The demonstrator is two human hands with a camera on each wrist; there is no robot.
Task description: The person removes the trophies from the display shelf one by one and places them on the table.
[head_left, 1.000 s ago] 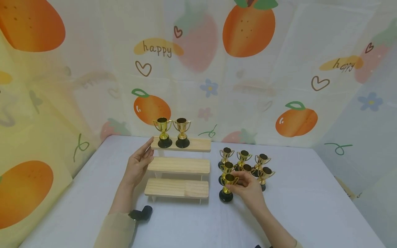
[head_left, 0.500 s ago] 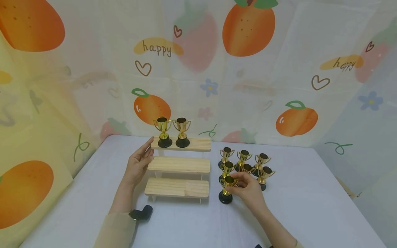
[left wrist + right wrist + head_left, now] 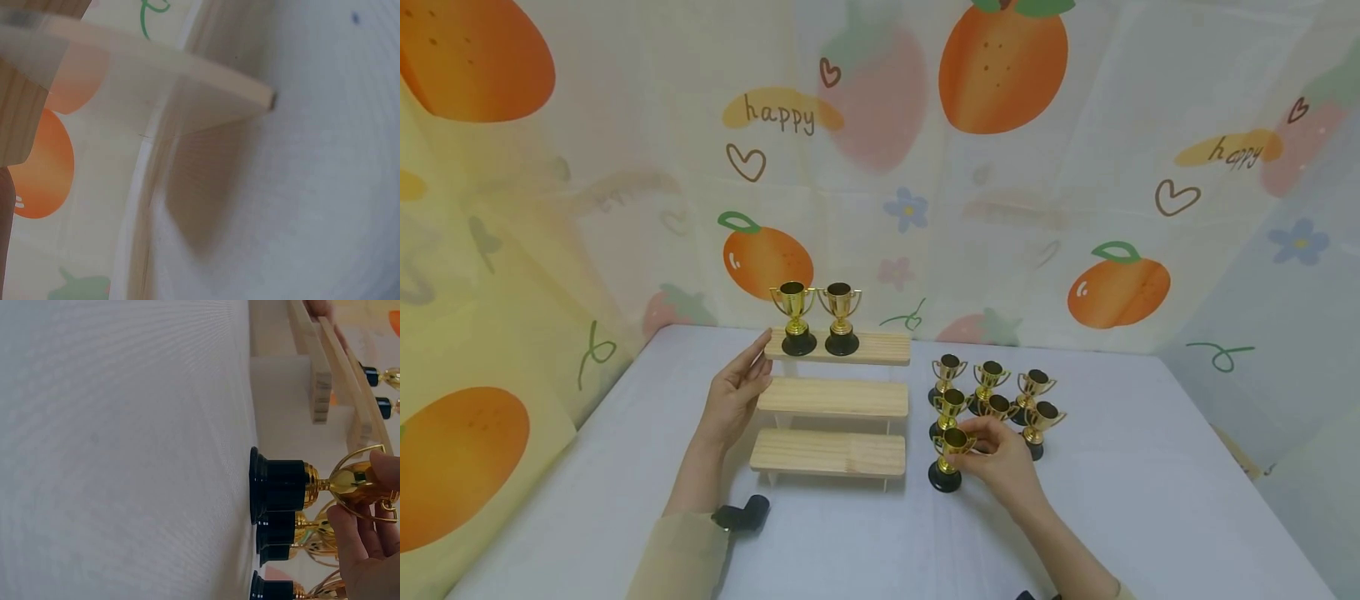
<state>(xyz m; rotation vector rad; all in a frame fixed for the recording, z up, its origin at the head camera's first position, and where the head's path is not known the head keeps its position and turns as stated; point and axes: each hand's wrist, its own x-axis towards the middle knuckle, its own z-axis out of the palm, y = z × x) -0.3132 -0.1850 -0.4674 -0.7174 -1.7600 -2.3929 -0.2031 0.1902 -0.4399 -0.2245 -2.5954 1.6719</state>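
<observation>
A three-step wooden display rack (image 3: 831,454) with clear side supports stands left of centre in the head view. Two gold trophy cups (image 3: 840,310) on black bases stand upright on its top step. My left hand (image 3: 733,400) grips the rack's left end, fingers at the top step and thumb lower down; the left wrist view shows a clear support (image 3: 206,78) and little of the hand. To the rack's right, my right hand (image 3: 1000,458) pinches the cup of a trophy (image 3: 945,479) between thumb and fingers. That trophy is upright, its base (image 3: 278,485) at the tablecloth.
Several more gold trophies (image 3: 991,377) stand grouped behind and beside my right hand. The rack's middle step (image 3: 835,397) is bare wood. A white cloth (image 3: 1150,500) covers the table, and a fruit-print curtain (image 3: 1000,183) hangs behind it.
The trophy in my right hand has shifted very slightly toward me, a little away from the trophy behind it. My left hand has kept its place on the rack.
</observation>
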